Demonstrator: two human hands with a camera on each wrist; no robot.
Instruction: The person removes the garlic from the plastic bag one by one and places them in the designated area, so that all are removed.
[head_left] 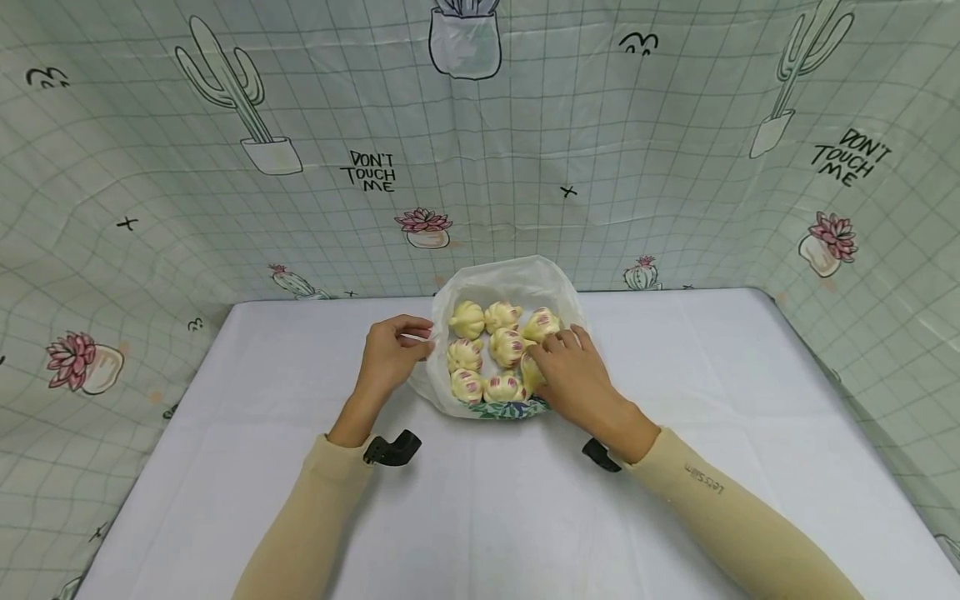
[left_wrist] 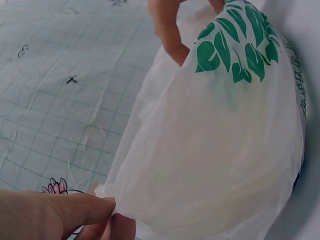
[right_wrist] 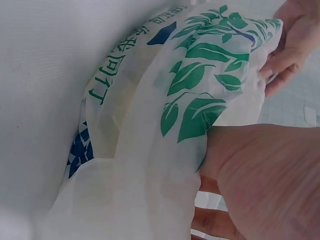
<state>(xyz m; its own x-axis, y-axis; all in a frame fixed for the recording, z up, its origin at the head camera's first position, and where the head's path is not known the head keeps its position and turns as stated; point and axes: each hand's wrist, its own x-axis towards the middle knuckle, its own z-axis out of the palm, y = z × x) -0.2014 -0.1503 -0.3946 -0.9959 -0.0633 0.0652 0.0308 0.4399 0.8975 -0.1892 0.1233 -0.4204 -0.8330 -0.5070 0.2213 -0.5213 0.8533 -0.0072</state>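
Observation:
A thin white plastic bag (head_left: 536, 271) with green leaf print stands on the table, its mouth spread wide. Several pale yellow garlic bulbs (head_left: 507, 347) with purple streaks lie inside it. At the bag's left side, my left hand (head_left: 393, 354) pinches the rim between thumb and fingers, seen close in the left wrist view. Over the right rim reaches my right hand (head_left: 581, 379), its thumb and index finger around a garlic bulb (head_left: 531, 372) at the bag's right side. In the right wrist view the bag (right_wrist: 165, 165) hides the thumb and that bulb.
A white cloth covers the table (head_left: 480, 517). Behind and on both sides hangs a pale green grid-patterned curtain (head_left: 510, 125) with drawn cacti and lettering. Black straps (head_left: 393, 448) sit at both wrists, over beige sleeves.

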